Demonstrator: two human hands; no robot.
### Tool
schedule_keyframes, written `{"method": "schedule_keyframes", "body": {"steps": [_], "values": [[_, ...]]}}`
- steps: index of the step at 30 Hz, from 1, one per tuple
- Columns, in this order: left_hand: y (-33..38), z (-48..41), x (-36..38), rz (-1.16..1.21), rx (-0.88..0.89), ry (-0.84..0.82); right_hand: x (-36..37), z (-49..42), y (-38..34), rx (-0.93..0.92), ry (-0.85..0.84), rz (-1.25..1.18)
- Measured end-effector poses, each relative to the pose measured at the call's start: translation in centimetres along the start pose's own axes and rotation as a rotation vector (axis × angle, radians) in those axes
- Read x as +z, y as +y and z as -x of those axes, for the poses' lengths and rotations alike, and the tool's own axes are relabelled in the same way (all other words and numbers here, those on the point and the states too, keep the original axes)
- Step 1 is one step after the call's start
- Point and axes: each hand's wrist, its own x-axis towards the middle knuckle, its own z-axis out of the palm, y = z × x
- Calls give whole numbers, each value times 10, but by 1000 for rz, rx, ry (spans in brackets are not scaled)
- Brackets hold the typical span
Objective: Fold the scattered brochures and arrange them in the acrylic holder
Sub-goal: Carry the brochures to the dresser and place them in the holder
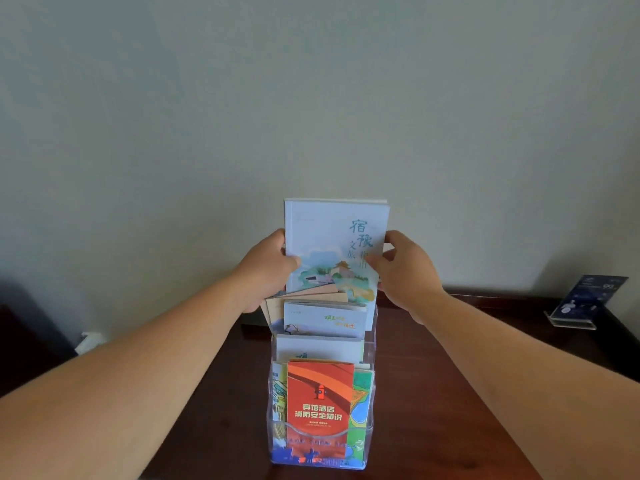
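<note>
A clear acrylic holder [370,431] with stepped tiers stands on the dark wooden table, in the lower middle of the head view. A red-orange brochure [320,400] fills its front tier, and pale brochures [323,318] sit in the tiers behind. A tall light-blue brochure [322,237] with a painted building stands upright at the rear tier, its lower edge hidden behind tan sheets [304,299]. My left hand [266,268] grips its left edge and my right hand [405,268] grips its right edge.
The dark wooden table [450,393] runs up to a plain grey-green wall. A small acrylic sign stand with a dark blue card [585,301] sits at the back right. Something white [88,341] lies at the left, beside the table.
</note>
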Motion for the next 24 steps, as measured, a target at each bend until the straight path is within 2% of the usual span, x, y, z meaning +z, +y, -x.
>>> {"method": "schedule_keyframes", "body": {"steps": [5, 10, 18, 24], "values": [[-14, 0, 5, -40, -47, 15, 8, 2, 16, 54, -58, -57], [-10, -5, 2, -71, -14, 68, 17, 4, 27, 84, -94, -33], [-27, -9, 4, -234, -69, 7, 20, 2, 36, 76, -105, 37], [-29, -9, 1, -364, 1, -21, 25, 5, 42, 39, -123, 118]]}}
